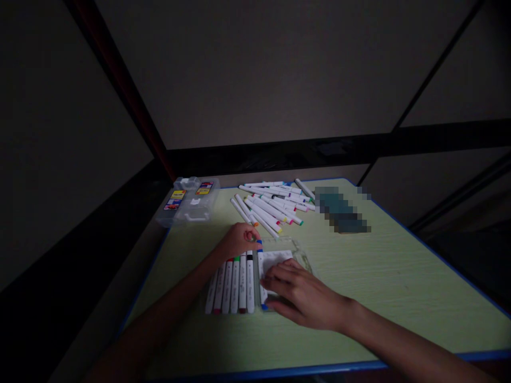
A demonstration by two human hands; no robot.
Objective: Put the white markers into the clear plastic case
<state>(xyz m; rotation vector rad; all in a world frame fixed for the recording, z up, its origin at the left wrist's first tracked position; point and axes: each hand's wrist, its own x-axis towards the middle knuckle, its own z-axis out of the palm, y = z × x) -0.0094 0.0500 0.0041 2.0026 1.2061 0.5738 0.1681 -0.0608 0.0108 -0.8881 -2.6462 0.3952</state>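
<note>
Head view looked down on our pale green table [399,276] with its blue edge, in a dim room. Our left hand [239,239] sat at the far ends of a row of markers [231,282]. These lay side by side in a clear case [301,255] near the front middle of the table. The hand's fingers were curled inward over the marker tops. We could not tell whether they gripped one or only rested there. A blue-capped marker [259,252] lay just beside its fingertips, at the right end of the row and against the white insert [275,260] of the case.

Our right hand [303,295] lay flat with its fingers spread, palm down on that white insert and the near right part of the case. It pressed on the case and grasped nothing. The two hands were near each other but not touching.

Farther back, a loose pile of markers [271,205] lay fanned across the tabletop, white barrels with coloured caps, well apart from the case. At the far left corner sat a clear lid [191,205] with small coloured labels on it, partly over the table's edge. To the right of the pile was a blurred dark patch [343,210], and we could not make out what it was.
</note>
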